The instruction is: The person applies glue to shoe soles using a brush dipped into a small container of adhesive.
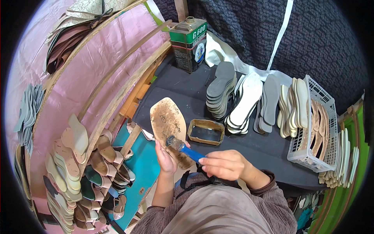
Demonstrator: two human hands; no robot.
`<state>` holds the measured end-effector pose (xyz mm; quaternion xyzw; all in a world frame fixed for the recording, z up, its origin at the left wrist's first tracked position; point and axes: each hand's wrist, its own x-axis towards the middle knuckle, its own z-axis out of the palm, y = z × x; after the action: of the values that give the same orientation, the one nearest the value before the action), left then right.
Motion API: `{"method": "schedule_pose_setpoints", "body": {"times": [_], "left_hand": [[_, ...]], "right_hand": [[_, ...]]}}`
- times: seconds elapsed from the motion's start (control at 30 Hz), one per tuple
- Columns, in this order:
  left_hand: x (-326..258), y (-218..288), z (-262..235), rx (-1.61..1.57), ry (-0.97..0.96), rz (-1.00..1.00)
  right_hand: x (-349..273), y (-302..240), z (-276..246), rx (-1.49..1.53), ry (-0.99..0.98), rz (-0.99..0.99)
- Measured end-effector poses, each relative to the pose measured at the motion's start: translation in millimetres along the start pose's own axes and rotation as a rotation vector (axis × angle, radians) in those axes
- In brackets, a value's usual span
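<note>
My left hand (166, 159) grips the edge of a tan sole-shaped board (168, 117) with brown smears and pen marks on it. In my right hand (225, 165) is a brush with a blue handle (191, 153), its worn bristles touching the lower part of the board. Just right of the board sits a small rectangular tub (204, 141) with dark, shiny liquid inside. Part of the board's lower end is behind the brush.
A green-and-black metal can (189, 48) stands at the back of the dark-covered table. Stacks of grey soles (222, 87), white soles (249, 95) and cream soles (298, 101) line the right, beside a white plastic basket (311, 156). Shoes and insoles (68, 167) fill racks at left.
</note>
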<state>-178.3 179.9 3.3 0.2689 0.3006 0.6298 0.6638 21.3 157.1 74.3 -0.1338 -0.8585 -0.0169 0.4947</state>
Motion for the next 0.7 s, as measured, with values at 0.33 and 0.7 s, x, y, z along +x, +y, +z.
{"method": "schedule_pose_setpoints", "body": {"times": [0.33, 0.7], "left_hand": [[-1.2, 4.0, 6.8, -0.044, 0.025, 0.013], [4.4, -0.7, -8.2, -0.001, -0.121, 0.066]], "right_hand": [[-4.9, -3.4, 2.2, 0.018, 0.017, 0.029], [-5.9, 2.1, 3.7, 0.054, 0.047, 0.081]]}}
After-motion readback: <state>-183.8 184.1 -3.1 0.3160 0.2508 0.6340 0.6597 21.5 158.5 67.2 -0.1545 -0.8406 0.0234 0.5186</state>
